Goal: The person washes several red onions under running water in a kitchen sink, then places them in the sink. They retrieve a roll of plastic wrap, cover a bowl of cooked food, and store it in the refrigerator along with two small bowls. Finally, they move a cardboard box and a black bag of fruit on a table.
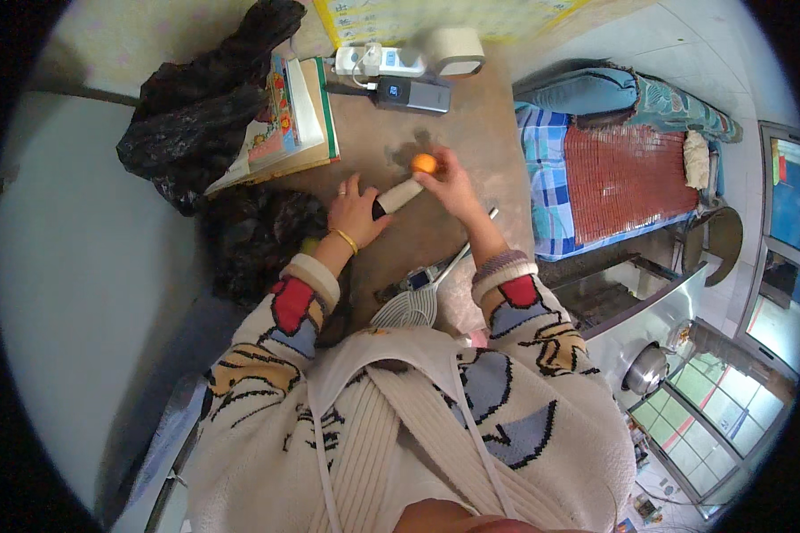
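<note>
My right hand [448, 178] pinches a small round orange object [425, 163], a ball or a small fruit, just above the tabletop. Close beside it lies a short beige cylinder [400, 196] with a dark end. My left hand [359, 216] rests low on the table, thumb and index finger around that dark end, the other fingers spread. The cylinder slants up towards the orange object; whether the two touch is not clear. Under both hands is a brown tabletop [367, 153].
Black plastic bags [193, 113] and stacked books [303, 126] stand left. A power bank [413, 95], power strip [400, 61] and whitish rounded device [457, 53] sit at the back. Nearer me are a pale ribbed fan-shaped object [410, 308] and a pinkish package [460, 296]. A bed [627, 180] is at right.
</note>
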A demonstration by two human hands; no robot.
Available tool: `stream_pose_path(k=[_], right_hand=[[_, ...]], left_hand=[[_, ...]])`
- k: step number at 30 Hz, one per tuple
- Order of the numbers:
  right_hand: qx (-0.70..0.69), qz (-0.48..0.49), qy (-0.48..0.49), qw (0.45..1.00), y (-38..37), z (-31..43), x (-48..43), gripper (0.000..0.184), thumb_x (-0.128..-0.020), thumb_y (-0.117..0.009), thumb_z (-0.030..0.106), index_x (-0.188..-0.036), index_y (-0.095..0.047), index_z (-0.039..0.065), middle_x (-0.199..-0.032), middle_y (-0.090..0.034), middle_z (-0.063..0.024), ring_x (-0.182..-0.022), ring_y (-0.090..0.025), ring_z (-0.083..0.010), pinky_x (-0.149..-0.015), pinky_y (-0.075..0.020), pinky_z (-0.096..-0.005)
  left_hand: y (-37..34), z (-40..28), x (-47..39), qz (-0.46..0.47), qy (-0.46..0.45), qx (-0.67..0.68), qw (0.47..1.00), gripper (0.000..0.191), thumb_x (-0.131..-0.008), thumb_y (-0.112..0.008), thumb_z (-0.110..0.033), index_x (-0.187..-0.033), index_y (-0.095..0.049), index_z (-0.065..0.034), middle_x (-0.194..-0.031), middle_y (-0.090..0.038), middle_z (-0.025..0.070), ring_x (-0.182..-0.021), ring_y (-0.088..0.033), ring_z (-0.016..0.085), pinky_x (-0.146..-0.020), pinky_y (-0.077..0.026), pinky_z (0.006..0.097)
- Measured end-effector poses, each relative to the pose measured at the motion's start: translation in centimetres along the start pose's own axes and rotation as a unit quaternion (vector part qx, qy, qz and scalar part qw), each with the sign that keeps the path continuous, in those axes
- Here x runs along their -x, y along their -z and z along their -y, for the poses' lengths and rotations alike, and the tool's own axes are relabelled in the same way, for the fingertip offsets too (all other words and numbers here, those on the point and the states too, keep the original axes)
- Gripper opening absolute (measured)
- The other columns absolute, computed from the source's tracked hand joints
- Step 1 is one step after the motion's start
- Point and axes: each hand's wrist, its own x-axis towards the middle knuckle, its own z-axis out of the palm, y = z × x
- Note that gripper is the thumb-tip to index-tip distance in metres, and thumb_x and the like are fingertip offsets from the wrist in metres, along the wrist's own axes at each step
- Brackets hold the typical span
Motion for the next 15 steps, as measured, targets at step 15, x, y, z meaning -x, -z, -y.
stream_pose_path(k=[15], right_hand=[[0.350, -0.264, -0.010, 0.899, 3.4, -1.8, -16.0, 0.064, -0.067, -0.076, 0.053, -0.109, -0.062, 0.007, -0.116, -0.053, -0.0123, -0.115, -0.043, -0.0365, -0.097, -0.0312, -0.0533]], left_hand=[[-5.0, 2.9, -3.5, -0.226, 0.046, -0.058, 0.971, 0.051, -0.082, -0.066, -0.023, -0.131, -0.051, -0.0156, -0.134, -0.043, 0.0119, -0.126, -0.038, 0.037, -0.104, -0.031, 0.0520]])
